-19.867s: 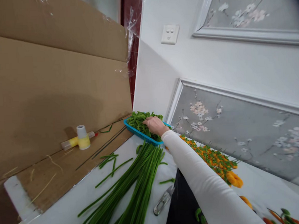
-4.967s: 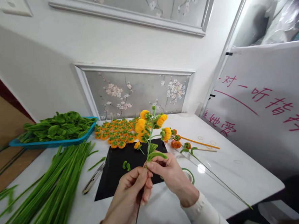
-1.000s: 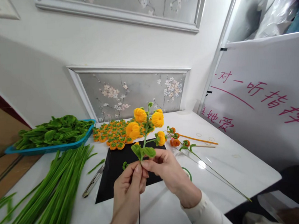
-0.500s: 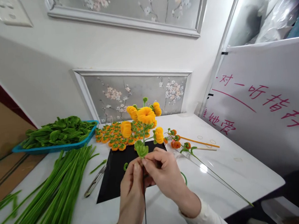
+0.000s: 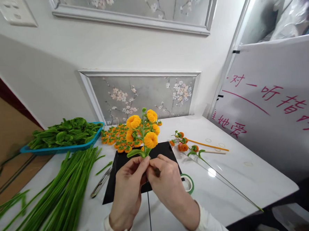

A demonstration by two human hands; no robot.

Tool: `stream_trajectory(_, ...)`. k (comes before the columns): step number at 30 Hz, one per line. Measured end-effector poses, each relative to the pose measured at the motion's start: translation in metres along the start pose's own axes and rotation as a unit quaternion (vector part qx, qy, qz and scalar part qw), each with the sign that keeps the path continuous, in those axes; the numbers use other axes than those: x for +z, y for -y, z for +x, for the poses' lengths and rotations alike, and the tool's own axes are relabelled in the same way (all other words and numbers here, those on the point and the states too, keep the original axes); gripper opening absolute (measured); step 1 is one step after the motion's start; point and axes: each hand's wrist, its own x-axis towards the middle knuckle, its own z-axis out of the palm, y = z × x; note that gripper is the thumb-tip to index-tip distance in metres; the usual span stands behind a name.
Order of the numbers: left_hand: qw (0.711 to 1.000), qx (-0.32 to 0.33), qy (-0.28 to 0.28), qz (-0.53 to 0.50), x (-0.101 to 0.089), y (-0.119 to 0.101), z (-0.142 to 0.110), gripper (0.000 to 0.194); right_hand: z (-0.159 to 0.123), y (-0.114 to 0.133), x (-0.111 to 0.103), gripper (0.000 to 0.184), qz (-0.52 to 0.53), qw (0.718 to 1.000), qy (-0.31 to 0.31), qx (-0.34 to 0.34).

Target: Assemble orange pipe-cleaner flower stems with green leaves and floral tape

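Upright in front of me stands a flower stem (image 5: pixel 150 140) with several fuzzy yellow-orange pumpkin-shaped heads and a thin dark wire running down below. My left hand (image 5: pixel 129 190) pinches it just under the lowest green leaves (image 5: pixel 136 153). Close against it, my right hand (image 5: pixel 171 189) is closed at the same spot, thumb and fingertips on the stem; what lies inside its curled fingers is hidden. Behind my hands is a black mat (image 5: pixel 116 182). A roll of green tape (image 5: pixel 191 184) lies beside my right wrist.
On the left are a blue tray (image 5: pixel 64 148) of green leaves, a bundle of green pipe cleaners (image 5: pixel 62 197) and scissors (image 5: pixel 101 183). Many small orange heads (image 5: pixel 114 136) lie at the back. To the right rests another stem with orange heads (image 5: pixel 183 147).
The flower stem has turned, so its heads and leaves face differently. My hands have moved slightly, and more of the green tape roll now shows.
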Motion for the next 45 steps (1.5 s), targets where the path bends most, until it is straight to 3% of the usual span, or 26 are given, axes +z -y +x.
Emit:
stream_trajectory(4, 0.998, -0.041, 0.031, -0.023, -0.006, -0.001, 0.002, 0.020, 0.003, -0.001, -0.006, 0.022, 0.072, 0.996, 0.040, 0.036)
stream_trajectory(7, 0.994, -0.076, 0.051, -0.052, -0.013, -0.002, 0.004, 0.017, 0.006, -0.006, -0.010, 0.015, 0.181, 0.973, 0.104, 0.101)
stream_trajectory(9, 0.990, -0.097, 0.076, -0.066, -0.017, -0.001, 0.005, 0.016, 0.007, -0.010, -0.011, 0.014, 0.286, 0.933, 0.152, 0.156)
stream_trajectory(14, 0.978, -0.139, 0.108, -0.114, -0.024, 0.006, 0.007, 0.013, 0.007, -0.015, -0.009, 0.026, 0.504, 0.796, 0.226, 0.248)
stream_trajectory(16, 0.975, -0.137, 0.121, -0.125, -0.025, 0.009, 0.007, 0.013, 0.006, -0.015, -0.007, 0.029, 0.544, 0.761, 0.230, 0.270)
stream_trajectory(18, 0.976, -0.120, 0.136, -0.119, -0.024, 0.011, 0.006, 0.015, 0.005, -0.013, -0.006, 0.030, 0.555, 0.752, 0.219, 0.281)
stream_trajectory(20, 0.982, -0.097, 0.133, -0.098, -0.024, 0.011, 0.003, 0.019, 0.003, -0.011, -0.004, 0.027, 0.537, 0.772, 0.201, 0.275)
stream_trajectory(24, 0.994, -0.052, 0.087, -0.032, -0.024, 0.009, -0.001, 0.017, -0.002, -0.008, -0.002, 0.019, 0.443, 0.850, 0.157, 0.237)
stream_trajectory(28, 0.999, -0.028, 0.040, 0.020, -0.020, 0.007, -0.003, 0.016, -0.004, -0.007, -0.001, 0.015, 0.241, 0.946, 0.124, 0.180)
stream_trajectory(30, 0.999, -0.032, 0.024, 0.020, -0.019, 0.006, -0.002, 0.016, -0.005, -0.006, -0.003, 0.017, 0.141, 0.976, 0.110, 0.124)
stream_trajectory(39, 0.990, -0.115, 0.013, -0.076, -0.027, 0.005, 0.000, 0.012, -0.010, 0.009, -0.027, 0.019, -0.039, 0.985, 0.167, -0.002)
stream_trajectory(45, 0.988, -0.110, 0.061, -0.089, -0.026, 0.005, -0.002, 0.010, -0.005, 0.007, -0.027, 0.019, 0.013, 0.988, 0.153, -0.018)
